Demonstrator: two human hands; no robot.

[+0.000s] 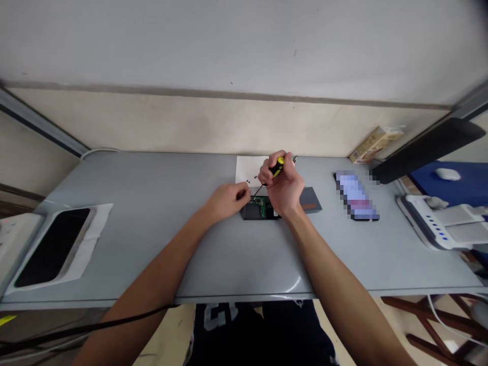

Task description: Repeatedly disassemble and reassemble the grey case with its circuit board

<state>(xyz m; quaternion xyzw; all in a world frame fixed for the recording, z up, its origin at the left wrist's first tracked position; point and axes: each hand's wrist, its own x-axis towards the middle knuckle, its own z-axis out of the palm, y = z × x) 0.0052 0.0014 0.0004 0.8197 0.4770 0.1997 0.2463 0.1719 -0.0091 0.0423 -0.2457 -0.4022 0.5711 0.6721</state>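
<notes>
My right hand (284, 188) is wrapped round the yellow and black handle of a screwdriver (277, 166). Its thin shaft slants down to the left, with the tip at the upper part of an opened black device (251, 211). A green circuit board (263, 208) shows inside that casing. By the device's upper left corner, my left hand (229, 199) has its fingers pinched together near the tip; what they grip is hidden. Behind lies a sheet of white paper (244, 166) with several tiny dark pieces, possibly screws. A dark grey flat piece (311, 198) lies right of the device, partly behind my right wrist.
A phone with a pixelated screen (356, 195) lies to the right, before a white power strip (430, 229). A small box (375, 144) and a long black object (430, 150) stand at the back right. Far left, a black-screened device (53, 249) rests on white paper.
</notes>
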